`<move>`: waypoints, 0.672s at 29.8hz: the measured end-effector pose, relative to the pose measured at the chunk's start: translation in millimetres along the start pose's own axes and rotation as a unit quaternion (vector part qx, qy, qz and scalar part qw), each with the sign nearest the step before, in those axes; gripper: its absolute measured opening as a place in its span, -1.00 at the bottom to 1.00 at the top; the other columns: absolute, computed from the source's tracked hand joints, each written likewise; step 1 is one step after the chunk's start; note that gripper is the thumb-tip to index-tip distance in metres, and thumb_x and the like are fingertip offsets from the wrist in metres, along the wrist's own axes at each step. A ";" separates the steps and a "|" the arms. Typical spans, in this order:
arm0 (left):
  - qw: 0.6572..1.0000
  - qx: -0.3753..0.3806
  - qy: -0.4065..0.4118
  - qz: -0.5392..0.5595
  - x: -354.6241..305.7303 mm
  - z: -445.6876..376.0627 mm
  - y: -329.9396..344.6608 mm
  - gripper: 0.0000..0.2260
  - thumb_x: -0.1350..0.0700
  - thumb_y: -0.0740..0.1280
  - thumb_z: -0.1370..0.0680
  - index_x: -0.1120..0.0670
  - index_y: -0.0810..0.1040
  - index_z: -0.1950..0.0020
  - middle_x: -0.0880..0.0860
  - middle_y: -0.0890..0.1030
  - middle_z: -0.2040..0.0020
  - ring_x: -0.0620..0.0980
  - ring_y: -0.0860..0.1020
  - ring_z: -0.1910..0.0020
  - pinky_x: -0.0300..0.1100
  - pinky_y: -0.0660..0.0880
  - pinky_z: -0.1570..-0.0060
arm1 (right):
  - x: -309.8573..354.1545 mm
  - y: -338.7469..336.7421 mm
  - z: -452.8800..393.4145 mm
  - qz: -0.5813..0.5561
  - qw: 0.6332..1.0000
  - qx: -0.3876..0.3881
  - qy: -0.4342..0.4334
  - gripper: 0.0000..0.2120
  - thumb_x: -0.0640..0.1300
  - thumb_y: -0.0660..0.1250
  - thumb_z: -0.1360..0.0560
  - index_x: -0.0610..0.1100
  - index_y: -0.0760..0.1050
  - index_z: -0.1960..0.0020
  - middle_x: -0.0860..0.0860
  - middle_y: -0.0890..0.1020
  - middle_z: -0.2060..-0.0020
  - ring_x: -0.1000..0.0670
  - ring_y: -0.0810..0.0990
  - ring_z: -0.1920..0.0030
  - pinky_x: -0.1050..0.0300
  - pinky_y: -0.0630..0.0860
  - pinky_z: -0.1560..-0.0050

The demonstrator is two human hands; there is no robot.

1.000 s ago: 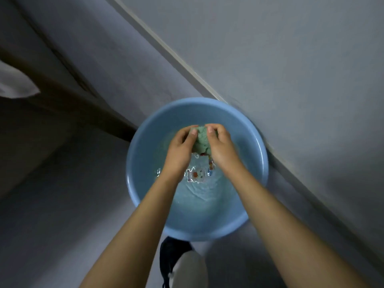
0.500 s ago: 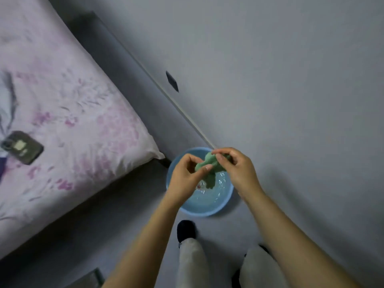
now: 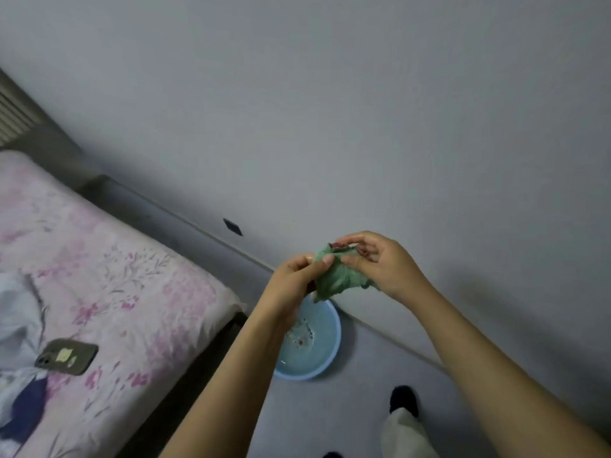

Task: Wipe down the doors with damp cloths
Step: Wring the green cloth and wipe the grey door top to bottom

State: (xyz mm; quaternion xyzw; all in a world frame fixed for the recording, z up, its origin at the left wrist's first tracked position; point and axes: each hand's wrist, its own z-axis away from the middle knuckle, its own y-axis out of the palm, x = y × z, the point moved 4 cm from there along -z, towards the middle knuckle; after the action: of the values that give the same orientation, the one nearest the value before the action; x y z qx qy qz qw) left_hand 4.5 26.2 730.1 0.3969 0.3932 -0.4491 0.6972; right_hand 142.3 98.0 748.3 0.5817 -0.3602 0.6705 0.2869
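- My left hand (image 3: 291,279) pinches one edge of the green cloth (image 3: 334,279), thumb and fingers curled tight on it
- My right hand (image 3: 377,262) grips the other side, fingertips pinching its top edge, so the cloth hangs bunched between both hands
- The cloth is up in the air in front of the pale wall (image 3: 363,110), above the blue basin (image 3: 330,355)
- The basin stands on the grey floor (image 3: 324,418) just beside the wall's base, with water and small bits in it
- My dark shoe (image 3: 403,403) is near the basin
- To my left lies the bed (image 3: 125,292) with a pink flowered cover; a phone (image 3: 66,357) lies face down on it
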 end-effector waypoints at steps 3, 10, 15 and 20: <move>0.998 0.050 0.026 -0.024 -1.5 23.7 36.4 -0.81 0.06 0.40 -0.43 0.15 0.50 0.25 0.14 0.53 0.34 0.04 0.51 0.36 -0.21 0.47 0.38 | 1.0 -23.5 54.0 -0.060 0.992 -0.103 0.032 -0.81 -0.14 0.42 -0.46 -0.06 0.59 -0.08 -0.02 0.67 0.08 0.05 0.66 0.08 0.25 0.56 0.13; 0.975 0.134 0.094 -0.149 20.8 82.9 142.7 -0.75 0.03 0.35 -0.54 0.10 0.49 0.30 0.09 0.51 0.36 0.01 0.46 0.35 -0.15 0.40 0.36 | -2.3 -83.5 183.1 -0.163 0.952 -0.255 0.034 -0.91 -0.21 0.34 -0.50 -0.05 0.57 0.05 -0.06 0.60 0.08 0.08 0.61 0.10 0.24 0.54 0.11; 0.949 0.194 0.128 -0.213 54.1 124.6 238.0 -0.78 -0.03 0.34 -0.55 0.03 0.59 0.24 -0.04 0.63 0.32 -0.12 0.58 0.31 -0.22 0.50 0.31 | -10.0 -142.9 278.5 -0.067 0.943 -0.325 0.034 -0.90 -0.15 0.39 -0.49 0.03 0.60 0.05 0.07 0.66 0.05 0.15 0.60 -0.03 0.29 0.52 0.02; 0.952 0.195 0.113 -0.205 102.8 168.1 339.2 -0.64 -0.07 0.30 -0.56 0.12 0.51 0.34 0.01 0.54 0.40 -0.10 0.50 0.39 -0.24 0.42 0.38 | -33.8 -208.3 375.6 -0.056 0.921 -0.384 0.040 -0.89 -0.01 0.44 -0.44 0.14 0.60 0.05 0.07 0.66 0.12 0.11 0.64 0.06 0.19 0.58 0.02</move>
State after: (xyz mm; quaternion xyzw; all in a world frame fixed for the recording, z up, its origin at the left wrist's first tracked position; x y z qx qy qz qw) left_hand 384.6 -63.0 768.1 0.4838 0.4473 -0.6027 0.4501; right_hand 530.4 -87.6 770.1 0.4186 -0.5448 0.4861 0.5400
